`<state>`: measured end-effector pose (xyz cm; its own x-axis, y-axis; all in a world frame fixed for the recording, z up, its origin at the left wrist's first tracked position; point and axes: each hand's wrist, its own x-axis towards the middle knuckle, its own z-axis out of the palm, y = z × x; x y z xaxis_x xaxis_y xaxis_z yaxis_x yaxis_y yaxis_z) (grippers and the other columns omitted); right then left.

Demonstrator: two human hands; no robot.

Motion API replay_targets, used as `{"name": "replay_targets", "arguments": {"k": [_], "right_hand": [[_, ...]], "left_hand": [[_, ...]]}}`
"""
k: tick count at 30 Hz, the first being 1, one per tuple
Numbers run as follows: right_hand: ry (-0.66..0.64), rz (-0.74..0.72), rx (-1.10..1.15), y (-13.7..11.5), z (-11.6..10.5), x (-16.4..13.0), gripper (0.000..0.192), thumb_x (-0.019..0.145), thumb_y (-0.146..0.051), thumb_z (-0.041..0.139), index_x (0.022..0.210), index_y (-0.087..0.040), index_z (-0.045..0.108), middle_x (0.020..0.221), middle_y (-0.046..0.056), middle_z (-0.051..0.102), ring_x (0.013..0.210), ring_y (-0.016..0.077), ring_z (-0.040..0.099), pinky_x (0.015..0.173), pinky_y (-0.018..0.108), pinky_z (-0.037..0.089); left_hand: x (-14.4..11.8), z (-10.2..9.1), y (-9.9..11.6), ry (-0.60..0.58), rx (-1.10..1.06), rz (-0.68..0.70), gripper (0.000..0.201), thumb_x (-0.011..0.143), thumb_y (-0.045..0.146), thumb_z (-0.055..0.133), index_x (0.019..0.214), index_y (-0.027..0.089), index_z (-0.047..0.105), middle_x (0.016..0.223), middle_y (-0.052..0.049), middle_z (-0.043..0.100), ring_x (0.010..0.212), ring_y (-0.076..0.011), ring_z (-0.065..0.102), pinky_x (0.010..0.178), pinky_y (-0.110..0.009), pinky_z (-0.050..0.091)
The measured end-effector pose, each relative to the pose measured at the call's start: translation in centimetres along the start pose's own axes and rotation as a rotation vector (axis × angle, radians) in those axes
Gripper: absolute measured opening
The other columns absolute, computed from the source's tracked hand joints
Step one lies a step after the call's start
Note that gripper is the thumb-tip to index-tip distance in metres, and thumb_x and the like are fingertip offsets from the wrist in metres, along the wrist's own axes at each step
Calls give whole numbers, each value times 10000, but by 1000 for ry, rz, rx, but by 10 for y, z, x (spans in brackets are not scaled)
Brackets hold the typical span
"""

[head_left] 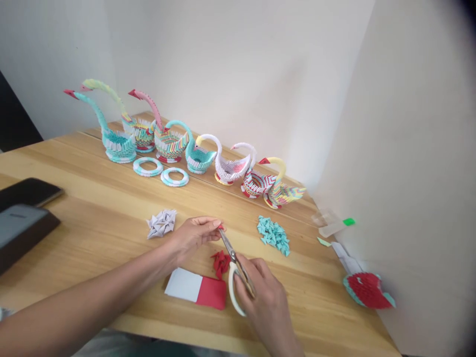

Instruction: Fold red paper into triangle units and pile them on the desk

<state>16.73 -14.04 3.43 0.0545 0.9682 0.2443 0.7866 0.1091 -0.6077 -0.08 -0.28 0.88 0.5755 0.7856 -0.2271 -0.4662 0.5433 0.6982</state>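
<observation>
Work in hand: cutting a small red paper piece (220,227) with scissors (231,258). The left hand (193,235) pinches that piece between thumb and fingertips, fingers clenched on it, just above the blade tips; the right hand (262,292) grips the cream scissor handles, fingers threaded through the loops and closed on them; the blades point toward 11 o'clock and meet the red piece.

Progress, as a judgement: the cutting is partly done. A small heap of red folded bits (220,262) lies at 6 o'clock of the left hand, touching the scissor shaft; a red-and-white paper sheet (196,290) lies flat at 7 o'clock of that heap, seemingly uncut stock; so more cutting is probably left. Piles of white folded pieces (161,223) at 9 o'clock of the left hand and teal folded pieces (273,235) at 3 o'clock look ready for use.

Containers: none holds loose material; pieces lie bare on the wooden table (92,213). The row of paper swans (186,146) at 12 o'clock have hollow bodies; whether anything lies inside cannot be told. Two teal-and-white paper rings (160,171) lie in front of them; a red and teal paper model (367,290) rests at 3 o'clock, near the table edge.
</observation>
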Motion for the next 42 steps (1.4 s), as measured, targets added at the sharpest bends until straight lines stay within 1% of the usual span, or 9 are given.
{"name": "replay_targets", "arguments": {"k": [2, 7, 10, 16, 22, 30, 32, 37, 42], "right_hand": [[21, -46, -51, -3, 3, 0, 353, 854, -220, 551, 1188, -220, 666, 900, 83, 663, 789, 200, 640, 705, 287, 515], [-136, 133, 159, -6, -3, 4, 281, 872, -261, 557, 1111, -221, 700, 836, 40, 673, 658, 147, 589, 582, 215, 478], [-208, 175, 231, -3, -14, 1, 270, 855, -291, 585, 1077, -220, 720, 778, 25, 649, 643, 144, 569, 556, 209, 452], [-137, 205, 225, 4, -25, -1, 294, 837, -276, 580, 1094, -224, 715, 912, 54, 687, 681, 150, 580, 598, 226, 454], [-153, 201, 262, 2, -17, 3, 307, 821, -247, 570, 1084, -217, 727, 839, 47, 686, 670, 151, 586, 586, 218, 461], [-153, 192, 231, 7, -15, 4, 291, 849, -280, 564, 1083, -200, 719, 835, 54, 680, 642, 148, 579, 551, 212, 463], [-143, 154, 169, 8, -13, 1, 293, 853, -252, 555, 1099, -207, 708, 841, 54, 678, 640, 149, 583, 558, 218, 473], [15, -39, -8, 5, -5, -4, 352, 843, -227, 570, 1179, -209, 675, 867, 74, 654, 756, 191, 629, 708, 287, 505], [-156, 238, 333, 5, -10, 7, 325, 850, -318, 575, 1115, -186, 709, 872, 73, 701, 686, 174, 624, 614, 263, 512]], "left_hand": [[0, 0, 0, 19, -14, 1, 345, 546, 364, 898, 753, 124, 764, 800, -60, 747, 755, -149, 652, 753, -251, 517], [-1, -1, 2, 27, -57, 0, 276, 595, 306, 884, 751, 117, 756, 788, -69, 749, 761, -161, 674, 741, -240, 533], [0, -2, 4, 51, -109, -15, 169, 665, 231, 843, 757, 124, 749, 761, -61, 748, 735, -156, 691, 730, -231, 543], [0, -2, 4, -2, -106, -34, 103, 745, 198, 777, 775, 104, 744, 754, -70, 745, 698, -147, 691, 690, -216, 553], [-2, -1, 3, -42, -92, -44, 86, 770, 187, 752, 772, 101, 747, 753, -66, 737, 677, -139, 678, 687, -220, 550], [-2, 0, 4, -17, -85, -70, 178, 668, 246, 835, 754, 114, 752, 730, -51, 730, 687, -158, 677, 703, -243, 534], [-2, 1, 3, -28, -59, -52, 229, 631, 280, 860, 752, 117, 754, 741, -51, 731, 703, -158, 671, 724, -251, 526], [-1, 2, 2, 12, 46, 43, 290, 600, 304, 875, 797, 122, 766, 814, -63, 746, 766, -163, 656, 794, -285, 501], [-2, 1, 2, -62, -4, 2, 205, 670, 256, 833, 801, 115, 764, 834, -67, 751, 787, -167, 654, 818, -289, 487]]}}
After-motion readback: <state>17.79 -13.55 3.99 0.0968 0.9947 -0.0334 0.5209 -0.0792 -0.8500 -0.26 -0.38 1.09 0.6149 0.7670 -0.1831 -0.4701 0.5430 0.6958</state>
